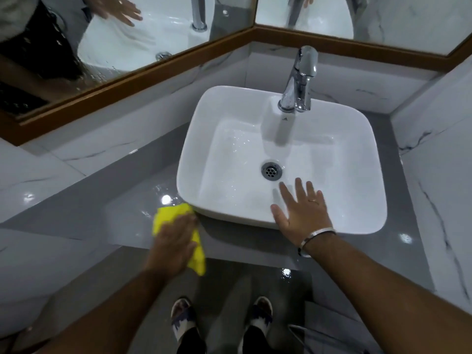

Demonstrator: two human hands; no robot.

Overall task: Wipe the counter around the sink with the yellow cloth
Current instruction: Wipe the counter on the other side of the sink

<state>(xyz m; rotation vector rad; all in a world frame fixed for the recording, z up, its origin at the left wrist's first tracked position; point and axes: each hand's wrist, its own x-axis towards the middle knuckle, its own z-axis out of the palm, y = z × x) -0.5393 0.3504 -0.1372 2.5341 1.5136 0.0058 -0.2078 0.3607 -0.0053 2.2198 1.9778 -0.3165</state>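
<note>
A white rectangular vessel sink (194, 139) sits on a glossy grey counter (107, 200). My left hand (173, 241) presses flat on a crumpled yellow cloth (168, 213) on the counter, right at the sink's front-left corner. The cloth sticks out beyond the fingers and past the counter's front edge. My right hand (301, 208) rests with fingers spread on the sink's front rim, holding nothing; a metal bangle circles its wrist. Water drops glisten on the counter by the cloth.
A chrome tap (300, 77) rises at the back of the sink above the drain (271, 170). Wood-framed mirrors (127, 83) run along the back walls. Marble-look tiled walls (434, 162) close in on the left and right. My shoes (261, 315) show on the floor below.
</note>
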